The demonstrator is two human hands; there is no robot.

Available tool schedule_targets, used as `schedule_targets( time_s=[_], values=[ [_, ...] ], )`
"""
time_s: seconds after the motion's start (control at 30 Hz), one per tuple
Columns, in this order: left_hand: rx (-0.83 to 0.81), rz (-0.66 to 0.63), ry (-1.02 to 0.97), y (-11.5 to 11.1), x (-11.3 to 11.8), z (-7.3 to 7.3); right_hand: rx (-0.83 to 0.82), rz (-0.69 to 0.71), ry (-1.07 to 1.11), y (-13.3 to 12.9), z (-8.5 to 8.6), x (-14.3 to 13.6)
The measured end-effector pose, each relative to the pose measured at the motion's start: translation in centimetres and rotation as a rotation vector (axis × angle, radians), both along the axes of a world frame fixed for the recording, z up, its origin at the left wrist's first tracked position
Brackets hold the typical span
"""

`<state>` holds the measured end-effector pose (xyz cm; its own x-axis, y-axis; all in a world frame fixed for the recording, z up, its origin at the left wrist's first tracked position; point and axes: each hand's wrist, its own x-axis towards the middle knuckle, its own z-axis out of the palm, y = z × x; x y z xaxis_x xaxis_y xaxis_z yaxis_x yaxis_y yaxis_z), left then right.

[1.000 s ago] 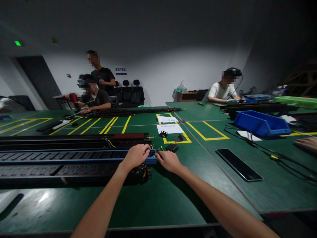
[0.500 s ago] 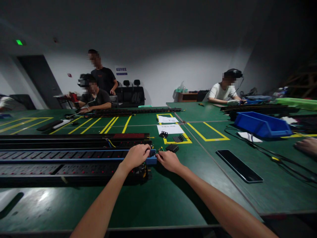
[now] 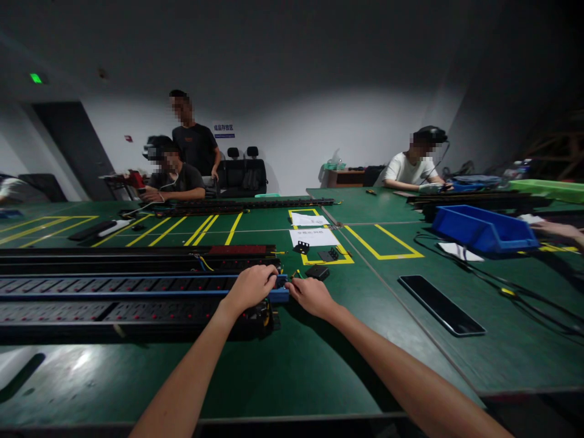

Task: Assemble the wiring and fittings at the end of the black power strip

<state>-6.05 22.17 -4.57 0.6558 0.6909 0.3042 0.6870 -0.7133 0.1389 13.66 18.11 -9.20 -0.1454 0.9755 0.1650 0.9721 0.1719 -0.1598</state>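
Left hand [image 3: 252, 287] lies curled over the blue rail [image 3: 279, 296], right hand [image 3: 314, 295] bunched at its end; cannot tell what either grips; black box [image 3: 318, 272] just beyond right hand

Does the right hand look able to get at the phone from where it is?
Probably yes: the phone lies to the right of the right hand, with no object visible between them, though that hand is at the end of the blue rail.
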Motion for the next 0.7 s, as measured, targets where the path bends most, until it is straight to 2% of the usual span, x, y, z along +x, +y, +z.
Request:
schedule_targets(
  time_s=[0.7],
  values=[
    [0.015,-0.001,0.011,0.15,0.00,-0.23,0.013,0.007,0.007,-0.02,-0.16,0.03]
  ],
)
